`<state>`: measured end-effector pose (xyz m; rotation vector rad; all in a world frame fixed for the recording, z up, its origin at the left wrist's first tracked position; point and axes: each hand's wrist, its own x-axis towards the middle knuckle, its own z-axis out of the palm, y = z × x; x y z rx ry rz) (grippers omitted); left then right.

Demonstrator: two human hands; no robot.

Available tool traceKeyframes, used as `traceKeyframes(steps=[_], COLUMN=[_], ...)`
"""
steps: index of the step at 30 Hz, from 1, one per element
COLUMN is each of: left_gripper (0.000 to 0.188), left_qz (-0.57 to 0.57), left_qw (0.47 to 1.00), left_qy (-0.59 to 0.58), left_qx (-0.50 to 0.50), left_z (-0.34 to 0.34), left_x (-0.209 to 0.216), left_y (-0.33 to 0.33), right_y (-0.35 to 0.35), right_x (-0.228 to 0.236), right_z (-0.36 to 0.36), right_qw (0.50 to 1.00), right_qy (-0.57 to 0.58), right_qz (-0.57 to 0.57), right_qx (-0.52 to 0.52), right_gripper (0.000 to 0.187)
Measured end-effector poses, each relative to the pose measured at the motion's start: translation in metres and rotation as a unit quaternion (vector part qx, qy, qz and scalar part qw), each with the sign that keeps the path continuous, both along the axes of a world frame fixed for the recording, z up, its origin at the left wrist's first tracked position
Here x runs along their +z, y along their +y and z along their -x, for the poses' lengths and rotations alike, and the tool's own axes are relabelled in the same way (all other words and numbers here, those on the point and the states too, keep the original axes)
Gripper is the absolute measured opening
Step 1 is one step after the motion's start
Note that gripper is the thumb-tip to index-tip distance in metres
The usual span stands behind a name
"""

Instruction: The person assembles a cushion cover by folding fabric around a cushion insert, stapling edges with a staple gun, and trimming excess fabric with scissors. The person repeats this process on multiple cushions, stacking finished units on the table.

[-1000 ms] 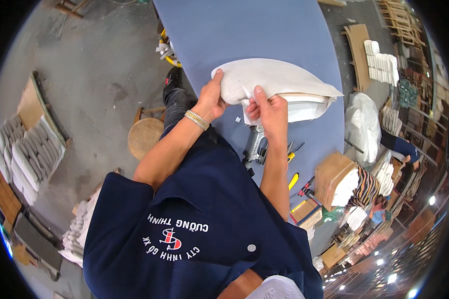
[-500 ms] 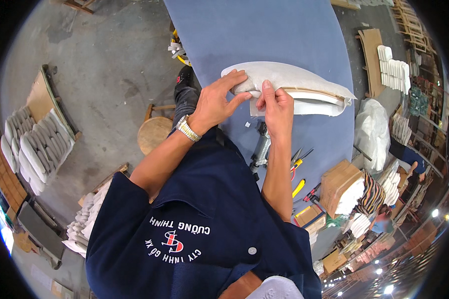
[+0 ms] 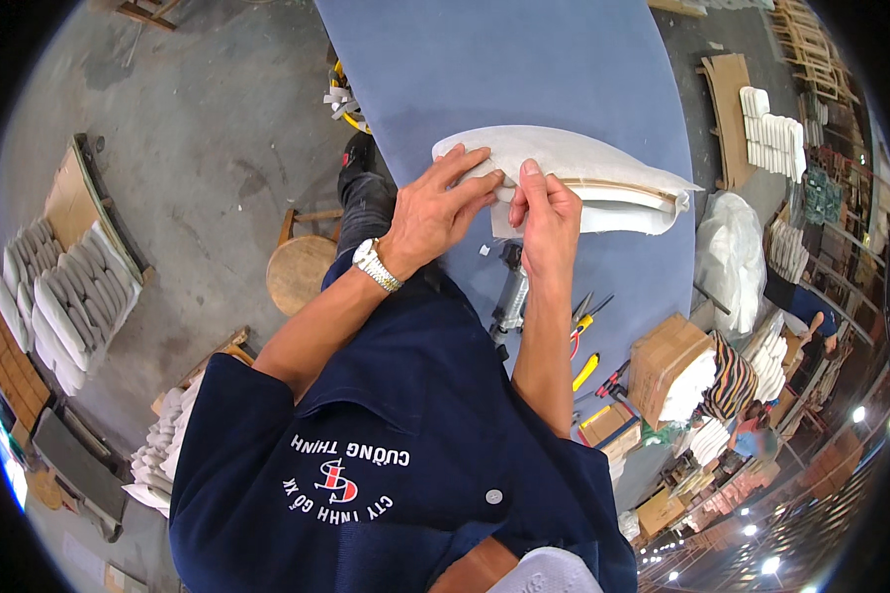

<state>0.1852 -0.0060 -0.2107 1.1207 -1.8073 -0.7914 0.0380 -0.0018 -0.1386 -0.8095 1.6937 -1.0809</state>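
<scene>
A curved padded panel (image 3: 524,144) in white fabric lies on the blue-grey tabletop, its thin brown inner edge showing along the near side. My left hand (image 3: 437,206) grips the panel's left end, fingers over the cloth at the fold. Beside it, my right hand (image 3: 547,210) pinches the near edge of the white fabric between thumb and bent fingers. A loose flap of that fabric (image 3: 613,219) hangs out below the brown edge. Whatever sits inside the right hand's pinch, apart from cloth, is hidden.
Right of my right forearm lie yellow-handled pliers (image 3: 582,324), a yellow cutter (image 3: 586,371) and a cardboard box (image 3: 667,364). A staple gun (image 3: 510,301) rests near my body. A round wooden stool (image 3: 301,274) stands left of the table (image 3: 504,59). Stacks of white pads (image 3: 64,296) sit further left.
My left hand's fingers have shifted on the panel's left end and drawn closer to the fold. The right hand keeps its pinch in nearly the same place.
</scene>
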Motion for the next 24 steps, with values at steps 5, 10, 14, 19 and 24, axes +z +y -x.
traceKeyframes(steps=[5,10,14,19,24], left_gripper=[0.038,0.041,0.042,0.047,0.047], left_qz=[-0.027,-0.01,-0.011,-0.048,-0.072], left_qw=[0.999,0.998,0.998,0.998,0.997], left_qy=[0.037,0.053,0.045,0.037,0.009], left_qx=[0.003,0.036,0.035,0.027,0.024], left_z=[-0.001,0.001,0.0,-0.001,-0.003], left_x=[0.001,-0.009,-0.007,-0.001,0.004], left_y=[0.001,-0.002,-0.006,-0.011,-0.016], right_y=[0.008,0.011,0.012,0.009,0.01], right_x=[-0.002,0.0,-0.004,0.004,0.003], right_z=[0.003,0.002,0.003,0.002,0.003], right_qw=[0.999,0.998,0.998,0.995,0.989], right_qy=[0.032,0.043,0.047,0.089,0.138], right_qz=[-0.009,-0.003,0.006,-0.012,-0.006], right_qx=[0.024,0.034,0.028,0.037,0.062], right_gripper=[0.046,0.046,0.046,0.046,0.047])
